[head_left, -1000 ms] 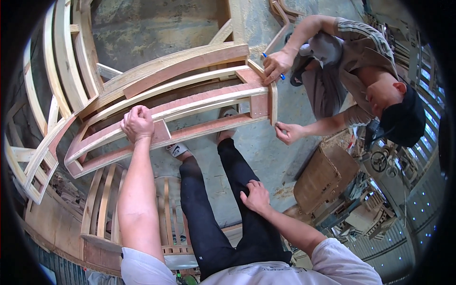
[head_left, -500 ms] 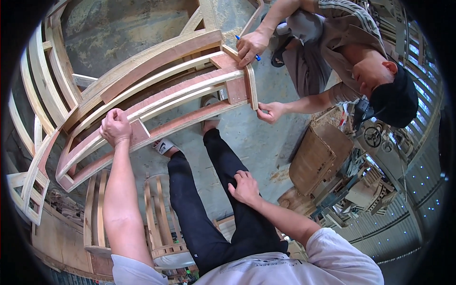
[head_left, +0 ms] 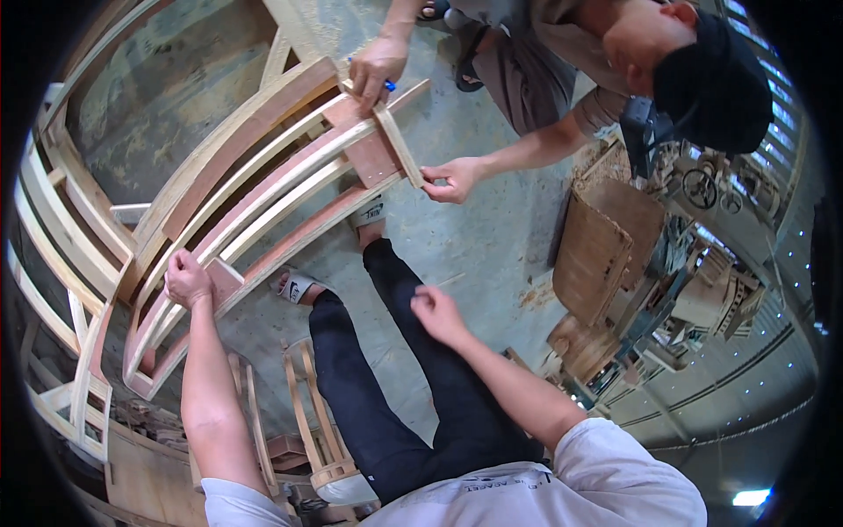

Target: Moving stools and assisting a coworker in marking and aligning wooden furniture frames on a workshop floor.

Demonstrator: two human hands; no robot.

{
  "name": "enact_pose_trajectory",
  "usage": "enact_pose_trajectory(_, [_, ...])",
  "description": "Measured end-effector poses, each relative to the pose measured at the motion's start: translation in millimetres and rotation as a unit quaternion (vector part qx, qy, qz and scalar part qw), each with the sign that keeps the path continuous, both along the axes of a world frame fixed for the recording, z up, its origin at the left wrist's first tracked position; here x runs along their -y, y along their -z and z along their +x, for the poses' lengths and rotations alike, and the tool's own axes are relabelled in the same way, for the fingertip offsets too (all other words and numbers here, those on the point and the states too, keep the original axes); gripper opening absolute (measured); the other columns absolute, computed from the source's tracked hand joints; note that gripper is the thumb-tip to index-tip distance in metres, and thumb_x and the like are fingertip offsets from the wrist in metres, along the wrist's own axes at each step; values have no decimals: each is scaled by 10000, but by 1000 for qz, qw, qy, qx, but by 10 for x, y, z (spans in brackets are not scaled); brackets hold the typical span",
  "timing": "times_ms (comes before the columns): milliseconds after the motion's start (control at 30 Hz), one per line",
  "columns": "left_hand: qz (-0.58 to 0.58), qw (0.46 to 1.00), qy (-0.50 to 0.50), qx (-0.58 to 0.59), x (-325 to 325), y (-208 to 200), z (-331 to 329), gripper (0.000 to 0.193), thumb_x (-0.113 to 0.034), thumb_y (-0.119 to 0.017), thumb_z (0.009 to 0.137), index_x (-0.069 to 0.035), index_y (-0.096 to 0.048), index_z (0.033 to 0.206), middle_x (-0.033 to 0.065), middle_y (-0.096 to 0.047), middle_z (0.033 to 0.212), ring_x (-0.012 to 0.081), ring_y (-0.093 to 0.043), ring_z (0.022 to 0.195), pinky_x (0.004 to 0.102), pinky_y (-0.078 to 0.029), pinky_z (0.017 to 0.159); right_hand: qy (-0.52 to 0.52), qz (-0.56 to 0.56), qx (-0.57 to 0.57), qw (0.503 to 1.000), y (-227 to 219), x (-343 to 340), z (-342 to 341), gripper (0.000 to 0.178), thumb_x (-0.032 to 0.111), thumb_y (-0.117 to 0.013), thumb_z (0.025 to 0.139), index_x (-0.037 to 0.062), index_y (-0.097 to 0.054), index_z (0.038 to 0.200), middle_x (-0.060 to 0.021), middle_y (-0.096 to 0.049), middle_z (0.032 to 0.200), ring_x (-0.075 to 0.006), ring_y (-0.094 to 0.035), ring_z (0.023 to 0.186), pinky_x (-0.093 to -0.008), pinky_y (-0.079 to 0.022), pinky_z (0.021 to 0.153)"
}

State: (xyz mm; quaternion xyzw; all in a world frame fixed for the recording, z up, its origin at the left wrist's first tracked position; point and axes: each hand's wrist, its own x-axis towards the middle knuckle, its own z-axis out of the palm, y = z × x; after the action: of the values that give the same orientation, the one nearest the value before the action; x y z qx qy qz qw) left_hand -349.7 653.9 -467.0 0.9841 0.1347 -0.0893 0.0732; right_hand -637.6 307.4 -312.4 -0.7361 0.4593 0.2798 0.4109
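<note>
A long curved wooden frame (head_left: 373,158), built of pale rails and reddish plywood strips, slants across the left half of the view. My left hand (head_left: 188,279) is closed around one of its rails near the lower left end, beside a short cross block. Over my right thigh is my right hand (head_left: 436,314), loosely open and slightly blurred, with nothing seen in it. At the frame's far end, a co-worker's hand (head_left: 379,70) with a blue pen (head_left: 389,85) presses a thin wooden strip (head_left: 399,145) against it. The co-worker's other hand (head_left: 450,179) pinches the strip's lower end.
A larger curved wooden frame (head_left: 92,206) stands behind at the far left. Slatted wooden pieces (head_left: 303,413) lie beside my left leg. The co-worker (head_left: 527,79) crouches opposite. To the right are a brown board (head_left: 593,250), a handwheel (head_left: 700,186) and wood scraps.
The view has shifted, and the frame now appears lower and further left. My right hand has lifted a little off my thigh, its fingers less spread. My left hand keeps its hold.
</note>
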Motion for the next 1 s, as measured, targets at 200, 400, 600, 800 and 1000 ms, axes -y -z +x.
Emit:
enact_pose_trajectory(200, [1,1000,-7,-4,15,44,-11,329,-406,-481,820,-138,-666,870,136,-651,834,343,-607,772,451,-451,685,349,257,97,896,497,233,1237,557,142,-439,920,38,-156,1388,-113,-633,786,-126,-568,510,-244,-468,490])
enact_pose_trajectory(400, [16,1000,7,-17,43,47,14,343,-424,-478,831,-143,-662,904,141,-648,855,350,-604,782,447,-454,686,404,285,173,852,722,194,1561,656,127,-386,925,133,54,1412,-154,-630,880,-152,-584,502,-302,-518,516])
enact_pose_trajectory(600, [0,999,-8,-37,70,-30,-1,349,-405,-453,847,-117,-641,905,169,-633,882,381,-586,811,464,-445,696,523,309,163,777,739,196,1461,577,130,-374,929,154,-58,1411,-156,-612,910,-180,-587,526,-331,-525,522])
enact_pose_trajectory(800, [-11,998,-22,-59,275,-134,10,395,-418,-430,861,-94,-649,918,161,-638,876,368,-587,825,450,-432,718,604,361,210,679,923,547,1093,449,119,-372,926,171,-262,1358,-86,-585,787,-117,-512,473,-322,-522,538])
enact_pose_trajectory(1000, [-50,998,-2,-34,108,-86,10,364,-326,-444,859,-45,-670,910,149,-664,879,311,-626,815,408,-476,696,634,412,262,600,1122,624,1179,337,78,-384,897,140,-479,1214,-38,-554,881,-137,-522,679,-316,-494,616])
